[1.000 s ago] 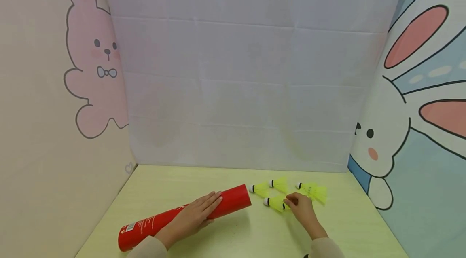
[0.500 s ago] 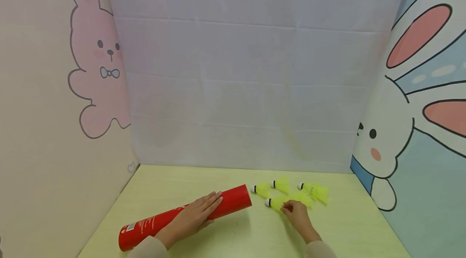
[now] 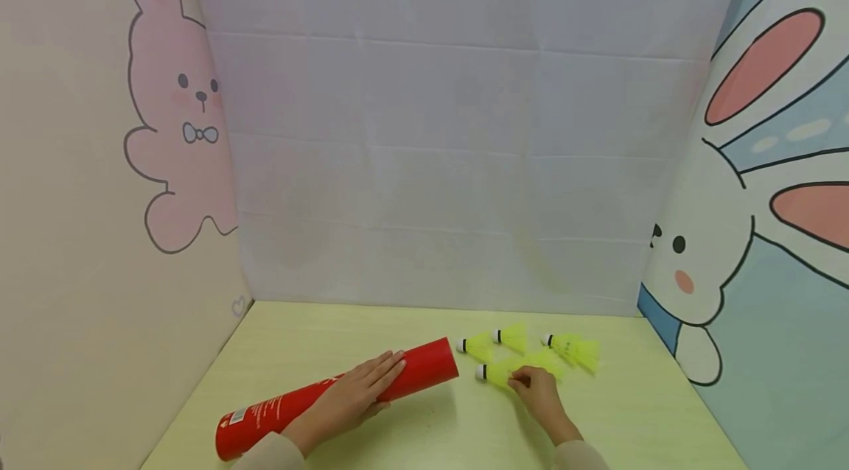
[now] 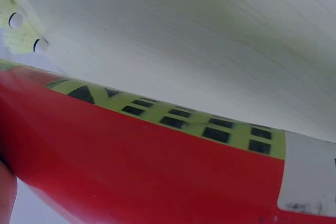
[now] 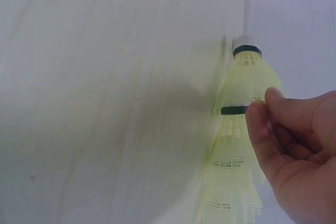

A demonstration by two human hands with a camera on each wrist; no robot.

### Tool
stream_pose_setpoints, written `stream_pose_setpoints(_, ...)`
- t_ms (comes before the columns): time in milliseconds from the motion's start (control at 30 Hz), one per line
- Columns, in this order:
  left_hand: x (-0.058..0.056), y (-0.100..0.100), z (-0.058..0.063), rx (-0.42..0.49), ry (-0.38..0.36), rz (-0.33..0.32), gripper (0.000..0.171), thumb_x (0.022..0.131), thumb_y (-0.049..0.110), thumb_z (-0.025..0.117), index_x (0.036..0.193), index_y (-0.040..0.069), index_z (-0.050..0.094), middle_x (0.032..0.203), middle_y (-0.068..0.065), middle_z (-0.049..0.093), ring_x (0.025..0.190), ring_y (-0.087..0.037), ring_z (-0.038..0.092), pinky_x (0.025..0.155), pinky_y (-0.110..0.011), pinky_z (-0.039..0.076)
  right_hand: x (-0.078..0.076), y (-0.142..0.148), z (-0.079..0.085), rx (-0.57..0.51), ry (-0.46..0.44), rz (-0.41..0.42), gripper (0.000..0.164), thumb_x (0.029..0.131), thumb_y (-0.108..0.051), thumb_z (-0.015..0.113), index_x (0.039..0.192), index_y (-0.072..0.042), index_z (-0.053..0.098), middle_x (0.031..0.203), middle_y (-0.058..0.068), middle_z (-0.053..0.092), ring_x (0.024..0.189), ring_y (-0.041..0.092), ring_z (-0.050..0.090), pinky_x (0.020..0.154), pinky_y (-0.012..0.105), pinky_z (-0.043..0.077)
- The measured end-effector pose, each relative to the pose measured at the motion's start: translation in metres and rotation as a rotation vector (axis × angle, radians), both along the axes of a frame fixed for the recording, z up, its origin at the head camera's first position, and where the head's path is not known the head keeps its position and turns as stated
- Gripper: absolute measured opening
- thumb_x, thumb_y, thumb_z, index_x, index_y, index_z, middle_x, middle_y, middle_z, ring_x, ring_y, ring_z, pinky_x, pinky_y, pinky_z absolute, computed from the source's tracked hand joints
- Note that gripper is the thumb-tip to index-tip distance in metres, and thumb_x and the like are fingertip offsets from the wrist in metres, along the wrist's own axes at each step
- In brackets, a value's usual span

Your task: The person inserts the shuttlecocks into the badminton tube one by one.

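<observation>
Looking from the head, we hold a red tube (image 3: 426, 369), likely stiff and slick, our left hand's (image 3: 348, 398) fingers together across it. From the left wrist we see mainly its wall, the grip mostly hidden. From the right wrist, our right hand (image 5: 294, 148) pinches nested yellow shuttlecocks (image 5: 230, 158) mid-row, on or just over the table (image 5: 105, 114); probably light with crushable skirts, they want gentle holding near the heads.

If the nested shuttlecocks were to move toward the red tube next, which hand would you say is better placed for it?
Probably the right hand: it pinches the nested shuttlecocks near the end of the red tube, while the left hand is occupied holding that tube.
</observation>
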State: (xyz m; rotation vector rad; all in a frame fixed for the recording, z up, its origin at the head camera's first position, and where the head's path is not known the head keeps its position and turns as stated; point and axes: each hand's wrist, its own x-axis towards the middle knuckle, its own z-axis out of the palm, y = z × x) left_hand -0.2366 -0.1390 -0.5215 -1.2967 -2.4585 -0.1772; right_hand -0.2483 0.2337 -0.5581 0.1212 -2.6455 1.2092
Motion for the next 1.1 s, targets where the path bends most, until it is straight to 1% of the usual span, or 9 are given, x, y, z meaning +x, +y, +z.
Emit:
stream_pose_setpoints(133,0.001,0.000,0.000,-0.010,0.013,-0.005,0.091,0.081,0.022,0.079,0.153,0.010,0.024,0.156,-0.004,0.030,0.137,-0.023,0.038,0.098,-0.038,0.048,0.000,-0.001,-0.001,0.003,-0.001,0.002,0.005,0.081,0.002,0.072,0.085,0.005,0.070,0.075,0.008,0.068,0.066,0.016,0.062,0.055,0.023,0.051)
stream_pose_setpoints(300,0.000,-0.001,-0.001,-0.032,0.039,0.001,0.087,0.085,0.026,0.075,0.153,0.010,0.024,0.156,-0.004,0.029,0.137,-0.022,0.036,0.098,-0.037,0.048,-0.001,-0.003,-0.002,-0.001,0.002,0.000,0.005,0.082,0.002,0.072,0.085,0.005,0.069,0.075,0.006,0.068,0.065,0.015,0.062,0.055,0.023,0.051)
stream_pose_setpoints(367,-0.001,-0.001,-0.002,-0.031,0.037,0.002,0.087,0.085,0.026,0.074,0.153,0.011,0.023,0.157,-0.004,0.028,0.138,-0.022,0.036,0.099,-0.037,0.047,-0.001,-0.003,-0.001,-0.009,-0.004,0.001,0.005,0.082,0.001,0.072,0.085,0.005,0.069,0.075,0.006,0.068,0.065,0.015,0.061,0.054,0.022,0.050)
stream_pose_setpoints(667,-0.001,0.000,-0.002,-0.004,0.024,-0.012,0.092,0.081,0.022,0.078,0.153,0.010,0.023,0.156,-0.006,0.029,0.138,-0.024,0.037,0.099,-0.040,0.046,0.000,-0.007,0.002,-0.058,-0.011,-0.002,0.004,0.082,0.002,0.071,0.085,0.004,0.069,0.075,0.005,0.067,0.064,0.014,0.061,0.054,0.022,0.051)
stream_pose_setpoints(867,-0.002,0.001,-0.001,-0.016,0.014,-0.003,0.092,0.080,0.022,0.079,0.153,0.010,0.024,0.156,-0.005,0.029,0.138,-0.023,0.036,0.100,-0.039,0.046,-0.001,-0.009,0.006,-0.064,0.009,0.004,0.004,0.082,0.001,0.071,0.086,0.003,0.070,0.075,0.003,0.067,0.064,0.011,0.060,0.055,0.022,0.051)
stream_pose_setpoints(1000,-0.002,0.002,0.000,-0.012,0.001,-0.002,0.091,0.081,0.021,0.079,0.153,0.010,0.025,0.156,-0.004,0.029,0.137,-0.023,0.036,0.099,-0.039,0.047,-0.001,-0.010,0.011,-0.058,0.044,0.008,0.006,0.082,-0.002,0.073,0.085,0.002,0.070,0.074,0.001,0.067,0.064,0.010,0.060,0.057,0.022,0.051)
stream_pose_setpoints(1100,-0.002,0.002,0.001,-0.016,0.007,-0.002,0.090,0.081,0.022,0.079,0.153,0.010,0.025,0.156,-0.005,0.030,0.137,-0.023,0.037,0.098,-0.039,0.048,-0.001,-0.012,0.015,-0.060,0.072,0.016,0.007,0.081,-0.003,0.074,0.084,0.003,0.069,0.073,0.001,0.066,0.065,0.010,0.060,0.057,0.023,0.051)
